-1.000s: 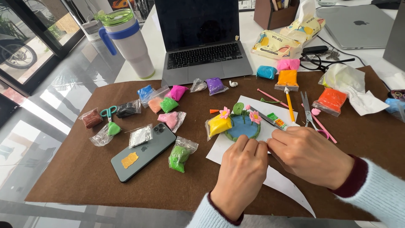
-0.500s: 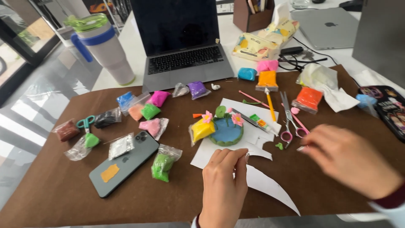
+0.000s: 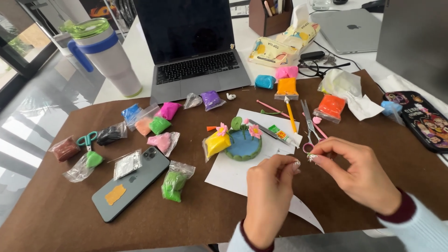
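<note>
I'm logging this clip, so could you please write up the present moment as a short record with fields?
surface: brown mat on a white table
left hand: left hand raised over white paper, fingers curled, holding nothing that shows
right hand: right hand pinching a tiny green clay bit at its fingertips
centrepiece: blue clay pond model with pink flowers, on the paper
beside it: yellow clay bag, scissors, glue tube
left side: phone, green clay bag
back: laptop, tumbler
</note>
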